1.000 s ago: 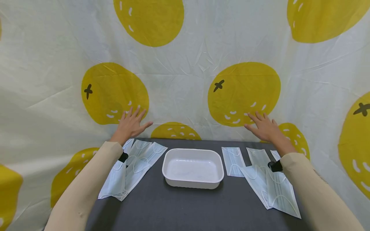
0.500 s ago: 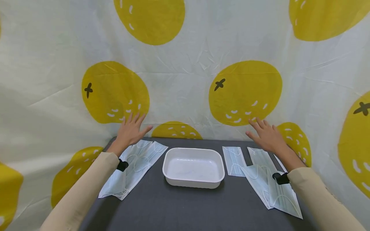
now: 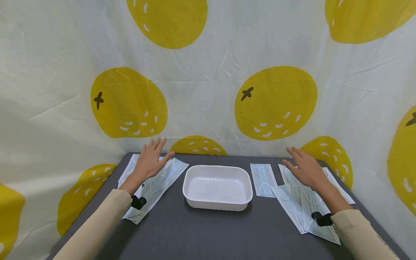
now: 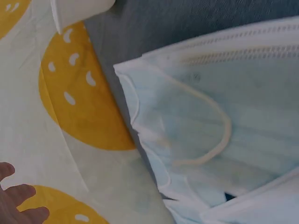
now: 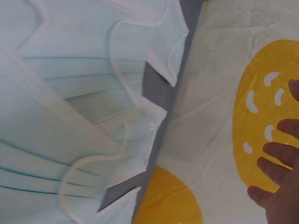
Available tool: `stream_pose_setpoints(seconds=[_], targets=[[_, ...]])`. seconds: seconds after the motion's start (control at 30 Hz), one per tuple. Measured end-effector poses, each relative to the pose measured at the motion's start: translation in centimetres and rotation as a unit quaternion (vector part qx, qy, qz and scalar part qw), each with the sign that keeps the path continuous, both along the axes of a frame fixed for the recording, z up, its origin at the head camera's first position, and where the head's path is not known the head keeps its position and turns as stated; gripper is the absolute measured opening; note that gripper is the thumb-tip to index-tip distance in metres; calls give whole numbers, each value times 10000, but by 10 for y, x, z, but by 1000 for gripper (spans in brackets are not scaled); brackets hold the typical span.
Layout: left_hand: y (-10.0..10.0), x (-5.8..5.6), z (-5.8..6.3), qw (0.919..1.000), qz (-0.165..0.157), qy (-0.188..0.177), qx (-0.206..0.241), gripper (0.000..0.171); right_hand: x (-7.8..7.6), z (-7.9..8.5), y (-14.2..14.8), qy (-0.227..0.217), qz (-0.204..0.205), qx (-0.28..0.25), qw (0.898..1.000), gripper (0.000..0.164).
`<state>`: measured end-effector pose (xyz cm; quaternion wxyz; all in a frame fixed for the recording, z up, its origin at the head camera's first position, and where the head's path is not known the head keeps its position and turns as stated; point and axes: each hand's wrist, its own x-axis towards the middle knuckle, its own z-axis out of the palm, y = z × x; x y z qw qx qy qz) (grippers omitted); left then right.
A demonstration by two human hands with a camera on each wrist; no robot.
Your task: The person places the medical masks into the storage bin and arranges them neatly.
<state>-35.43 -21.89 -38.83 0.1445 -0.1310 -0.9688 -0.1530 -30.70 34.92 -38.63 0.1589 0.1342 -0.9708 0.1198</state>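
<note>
In the head view my left hand hovers over the pale blue face masks on the left, its fingers spread and holding nothing. My right hand hangs above the overlapping face masks on the right, fingers extended, also without anything in it. Between the two groups stands a white rectangular basin. Up close, the left wrist view has a mask with its ear loop, and fingers at the lower left. The right wrist view has several masks and spread fingers apart from them.
A dark grey cloth covers the table. Behind it hangs a white curtain printed with large yellow fruit. One mask lies close to the basin's right side. Each wrist carries a small black camera.
Both hands have come down and nearer to the masks, from in front of the curtain. The right hand has also shifted slightly right. The basin and masks have stayed where they were.
</note>
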Motion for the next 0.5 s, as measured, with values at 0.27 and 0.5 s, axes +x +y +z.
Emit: stream_pose_setpoints(seconds=[0.27, 0.5], targets=[[10, 18, -24, 9981, -81, -39, 613, 83, 9, -26, 15, 228, -4, -312, 9993, 56], [28, 28, -41, 9902, -240, -131, 1373, 79, 8, -45, 32, 25, -248, -492, 9985, 52]])
